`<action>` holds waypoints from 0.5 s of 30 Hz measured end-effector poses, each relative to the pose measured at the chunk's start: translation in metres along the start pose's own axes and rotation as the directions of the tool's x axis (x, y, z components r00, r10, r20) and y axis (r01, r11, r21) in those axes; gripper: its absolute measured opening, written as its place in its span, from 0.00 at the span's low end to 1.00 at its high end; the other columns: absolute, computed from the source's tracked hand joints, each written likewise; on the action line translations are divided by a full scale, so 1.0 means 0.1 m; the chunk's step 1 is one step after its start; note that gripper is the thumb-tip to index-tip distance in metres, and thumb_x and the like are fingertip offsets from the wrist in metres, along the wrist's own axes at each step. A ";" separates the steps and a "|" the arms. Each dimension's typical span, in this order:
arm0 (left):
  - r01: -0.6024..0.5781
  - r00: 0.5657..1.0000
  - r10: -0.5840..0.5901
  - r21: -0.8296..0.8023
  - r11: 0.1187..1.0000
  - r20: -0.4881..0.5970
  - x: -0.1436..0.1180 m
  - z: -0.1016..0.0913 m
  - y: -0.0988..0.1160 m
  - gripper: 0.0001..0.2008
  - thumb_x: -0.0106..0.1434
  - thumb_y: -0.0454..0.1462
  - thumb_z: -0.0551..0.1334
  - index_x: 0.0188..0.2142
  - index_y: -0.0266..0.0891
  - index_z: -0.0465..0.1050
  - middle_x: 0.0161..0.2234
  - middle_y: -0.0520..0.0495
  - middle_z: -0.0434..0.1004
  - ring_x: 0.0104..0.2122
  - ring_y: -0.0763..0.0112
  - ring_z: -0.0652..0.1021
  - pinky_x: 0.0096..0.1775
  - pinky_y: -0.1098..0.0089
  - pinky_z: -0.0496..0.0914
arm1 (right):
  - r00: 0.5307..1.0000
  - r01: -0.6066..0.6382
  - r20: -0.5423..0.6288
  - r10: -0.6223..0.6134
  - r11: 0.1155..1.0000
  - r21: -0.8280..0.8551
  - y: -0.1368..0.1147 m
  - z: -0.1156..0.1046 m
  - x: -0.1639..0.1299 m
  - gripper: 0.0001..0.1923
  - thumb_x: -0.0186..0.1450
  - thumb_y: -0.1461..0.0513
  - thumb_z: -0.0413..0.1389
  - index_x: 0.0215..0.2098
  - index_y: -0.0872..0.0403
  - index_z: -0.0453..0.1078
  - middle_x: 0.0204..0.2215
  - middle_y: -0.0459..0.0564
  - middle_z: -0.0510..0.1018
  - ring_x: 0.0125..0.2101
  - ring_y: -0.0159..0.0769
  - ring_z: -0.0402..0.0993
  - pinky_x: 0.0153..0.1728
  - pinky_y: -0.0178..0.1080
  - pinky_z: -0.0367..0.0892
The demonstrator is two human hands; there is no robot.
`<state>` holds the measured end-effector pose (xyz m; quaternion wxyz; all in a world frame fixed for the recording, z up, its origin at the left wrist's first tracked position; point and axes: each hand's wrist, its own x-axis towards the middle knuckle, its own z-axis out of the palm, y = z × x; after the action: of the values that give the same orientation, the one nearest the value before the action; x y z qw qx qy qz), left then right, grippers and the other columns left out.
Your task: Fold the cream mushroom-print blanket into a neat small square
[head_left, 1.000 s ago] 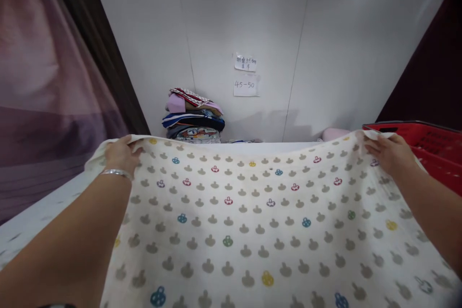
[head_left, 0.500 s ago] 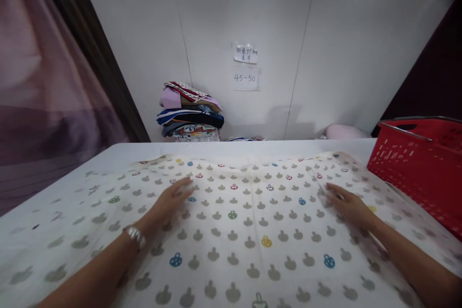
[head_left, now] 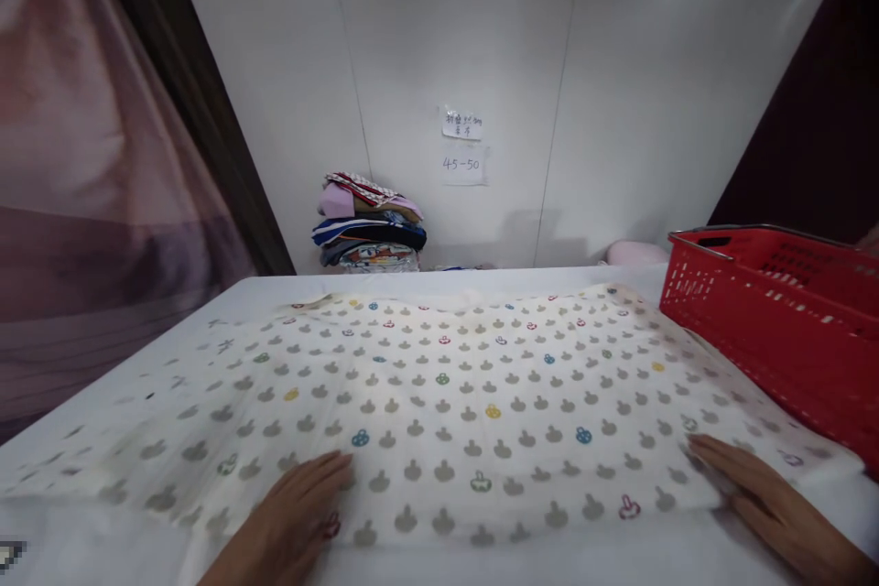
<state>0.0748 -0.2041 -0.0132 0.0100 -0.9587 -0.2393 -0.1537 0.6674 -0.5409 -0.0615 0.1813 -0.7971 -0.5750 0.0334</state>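
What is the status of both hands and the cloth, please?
Left hand, right hand: open, at near edge of printed cloth. Cloth spread across white table. Red basket close by cloth's right side.

The single camera sits on my head and looks forward and down, from above the near edge of the patterned cloth (head_left: 450, 398), across the white table (head_left: 528, 280) and nearly square on to the pale wall (head_left: 439, 27). My left hand (head_left: 288, 513) and right hand (head_left: 765, 494) enter low, close to the lens; the wall stands farther off. The wide view takes in a pink curtain (head_left: 61, 146) leftward and a red basket (head_left: 769, 330) rightward.
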 end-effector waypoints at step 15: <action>0.435 0.900 -0.436 0.102 0.895 -0.013 0.06 -0.46 -0.15 0.26 0.46 0.32 0.51 0.43 0.43 0.76 0.45 0.46 0.76 0.47 0.55 0.74 0.49 0.55 0.67 | 0.984 -0.138 -0.133 0.122 0.984 -0.115 0.20 -0.32 -0.03 0.32 0.45 0.64 0.47 0.48 0.50 0.73 0.51 0.48 0.71 0.53 0.48 0.65 0.54 0.49 0.61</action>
<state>0.0596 -0.1919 0.0313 0.0236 -0.8798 -0.4551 -0.1348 0.6930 -0.5574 -0.0387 0.1645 -0.8433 -0.5101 -0.0406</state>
